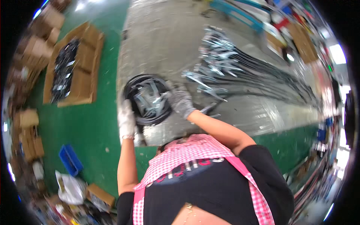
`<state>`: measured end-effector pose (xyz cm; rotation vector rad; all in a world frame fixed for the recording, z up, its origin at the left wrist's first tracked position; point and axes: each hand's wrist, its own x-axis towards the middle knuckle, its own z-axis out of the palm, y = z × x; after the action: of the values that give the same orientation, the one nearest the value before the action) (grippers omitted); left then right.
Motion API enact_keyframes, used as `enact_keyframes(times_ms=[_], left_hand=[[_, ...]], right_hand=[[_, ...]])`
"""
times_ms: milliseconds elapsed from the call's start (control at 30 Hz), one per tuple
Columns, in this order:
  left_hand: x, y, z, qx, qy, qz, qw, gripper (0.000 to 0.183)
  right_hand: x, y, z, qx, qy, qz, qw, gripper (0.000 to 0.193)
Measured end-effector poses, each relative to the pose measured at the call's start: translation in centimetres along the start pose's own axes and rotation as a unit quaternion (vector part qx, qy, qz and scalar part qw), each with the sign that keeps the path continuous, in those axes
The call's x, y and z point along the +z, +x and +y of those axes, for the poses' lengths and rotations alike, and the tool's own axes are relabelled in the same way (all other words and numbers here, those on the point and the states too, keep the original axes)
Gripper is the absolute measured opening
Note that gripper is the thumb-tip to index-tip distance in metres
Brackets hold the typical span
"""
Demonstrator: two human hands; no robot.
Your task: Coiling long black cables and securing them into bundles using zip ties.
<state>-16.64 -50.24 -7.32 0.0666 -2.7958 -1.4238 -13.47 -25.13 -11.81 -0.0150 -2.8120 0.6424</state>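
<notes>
A round coil of black cable (154, 120) lies near the table's left edge, with several silvery metal brackets (149, 98) gathered inside its ring. My left hand, in a pale glove (126, 119), grips the coil's left side; motion blurs it somewhat. On the opposite side my right hand, in a grey glove (180, 100), has its fingers curled over the rim of the coil. To the right, long black cables (266, 69) with shiny metal ends (221, 56) are spread in a large bundle across the table.
The grey table (157, 41) reaches away ahead of me. On the green floor at left stands an open cardboard box (85, 71) holding black bagged items. A blue bin (70, 160) and a white bag (71, 189) are at lower left. A blue frame (240, 15) stands at the far right.
</notes>
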Motion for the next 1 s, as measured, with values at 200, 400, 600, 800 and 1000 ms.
enact_keyframes(times_ms=[200, 400, 600, 800, 1000], left_hand=[[1.0, -10.1, -0.6, -0.039, 0.033, 0.139, 0.989, 0.044], [4.3, -17.8, 3.8, -0.132, 0.001, 0.025, 0.991, 0.034], [12.7, -14.3, 19.6, 0.290, 0.193, -0.210, 0.914, 0.029], [23.4, -14.4, 22.4, 0.317, 0.421, -0.270, 0.806, 0.063], [22.9, -15.4, 22.9, 0.320, 0.437, -0.291, 0.789, 0.071]], right_hand=[[-11.7, -10.1, 5.8, 0.034, 0.015, -0.046, 0.998, 0.037], [-18.9, -21.8, 16.6, 0.221, -0.062, -0.037, 0.973, 0.030], [-18.7, -16.0, 19.8, 0.250, -0.104, -0.017, 0.963, 0.030], [-17.5, -10.7, 15.2, 0.152, -0.086, -0.056, 0.983, 0.032], [-17.0, -9.0, 20.5, 0.179, -0.201, -0.053, 0.962, 0.041]])
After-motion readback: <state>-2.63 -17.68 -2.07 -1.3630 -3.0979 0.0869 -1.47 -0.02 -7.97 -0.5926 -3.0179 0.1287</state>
